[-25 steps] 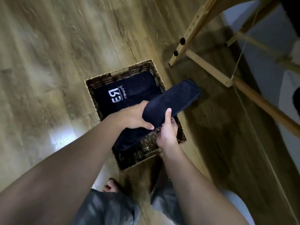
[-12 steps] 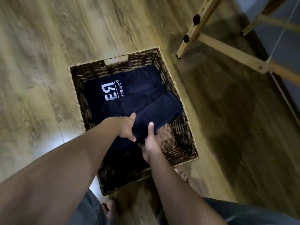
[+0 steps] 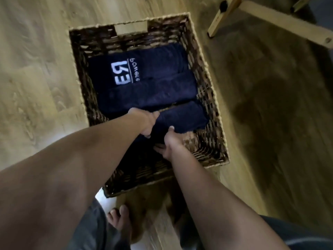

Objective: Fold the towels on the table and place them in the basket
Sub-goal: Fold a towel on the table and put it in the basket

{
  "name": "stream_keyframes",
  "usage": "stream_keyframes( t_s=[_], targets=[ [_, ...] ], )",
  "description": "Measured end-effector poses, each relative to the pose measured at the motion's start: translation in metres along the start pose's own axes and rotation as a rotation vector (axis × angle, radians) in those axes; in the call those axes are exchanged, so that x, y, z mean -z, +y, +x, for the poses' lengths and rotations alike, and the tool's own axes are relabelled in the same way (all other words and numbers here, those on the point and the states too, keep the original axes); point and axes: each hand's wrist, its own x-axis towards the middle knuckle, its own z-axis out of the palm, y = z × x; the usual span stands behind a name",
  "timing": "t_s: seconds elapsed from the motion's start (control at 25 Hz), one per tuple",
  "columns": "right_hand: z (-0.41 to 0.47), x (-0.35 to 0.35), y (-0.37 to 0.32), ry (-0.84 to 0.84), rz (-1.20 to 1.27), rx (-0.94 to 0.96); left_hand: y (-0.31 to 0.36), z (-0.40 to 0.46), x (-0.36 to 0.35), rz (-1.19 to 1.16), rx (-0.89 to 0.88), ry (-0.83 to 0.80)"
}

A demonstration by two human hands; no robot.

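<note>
Both my hands, left hand (image 3: pixel 148 123) and right hand (image 3: pixel 166 143), grip the folded navy towel (image 3: pixel 182 117) inside the wicker basket (image 3: pixel 203 69).

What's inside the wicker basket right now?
The wicker basket holds three folded navy towels: a logo towel, a middle towel, and a nearest towel gripped by left hand and right hand. Anything beneath is covered.

Dim, warm indoor light. The pale wood-plank floor (image 3: pixel 36 78) is brighter at left (one small glare patch near the bottom) and falls into heavy shadow at right. Soft motion blur throughout; wide-angle stretch swells the near forearms.
</note>
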Motion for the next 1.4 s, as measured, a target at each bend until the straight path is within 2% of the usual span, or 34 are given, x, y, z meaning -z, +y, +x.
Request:
stream_keyframes(
  t_s=[0.12, 0.24, 0.4, 0.48, 0.6, 0.72, 0.84, 0.92, 1.0, 1.04, 1.12, 1.24, 1.32, 1.4],
  targets=[
    [-0.004, -0.001, -0.006, -0.032, 0.069, 0.056, -0.017, -0.014, 0.007, -0.065, -0.013, 0.149],
    [-0.002, 0.001, -0.017, 0.038, 0.164, 0.063, -0.016, -0.024, -0.004, -0.070, 0.051, 0.271],
    [-0.005, 0.000, -0.024, 0.110, 0.173, 0.061, -0.029, -0.044, -0.018, 0.081, 0.279, 0.056],
    [-0.005, -0.001, -0.025, 0.127, 0.187, 0.078, -0.034, -0.044, -0.021, 0.107, 0.335, 0.043],
    [0.002, -0.002, -0.025, 0.160, 0.156, 0.118, -0.033, -0.033, -0.033, 0.156, 0.342, 0.139],
    [0.010, 0.000, -0.028, 0.205, 0.087, 0.104, -0.029, -0.026, -0.046, 0.096, 0.331, 0.324],
    [0.007, -0.001, -0.030, 0.232, 0.073, 0.114, -0.026, -0.029, -0.049, 0.079, 0.376, 0.420],
    [0.005, -0.001, -0.031, 0.212, 0.115, 0.130, -0.025, -0.030, -0.045, 0.114, 0.418, 0.335],
    [0.001, -0.001, -0.032, 0.180, 0.178, 0.144, -0.028, -0.032, -0.042, 0.243, 0.446, 0.174],
    [0.001, -0.002, -0.033, 0.165, 0.206, 0.149, -0.030, -0.033, -0.042, 0.286, 0.454, 0.142],
    [-0.001, -0.006, -0.032, 0.120, 0.289, 0.140, -0.035, -0.034, -0.045, 0.264, 0.454, 0.196],
    [0.001, -0.011, -0.032, 0.041, 0.385, 0.165, -0.037, -0.033, -0.043, 0.148, 0.428, 0.400],
    [0.006, -0.012, -0.033, 0.050, 0.327, 0.160, -0.038, -0.028, -0.042, 0.169, 0.434, 0.385],
    [0.007, -0.011, -0.035, 0.077, 0.222, 0.153, -0.040, -0.023, -0.038, 0.196, 0.448, 0.298]
  ],
)
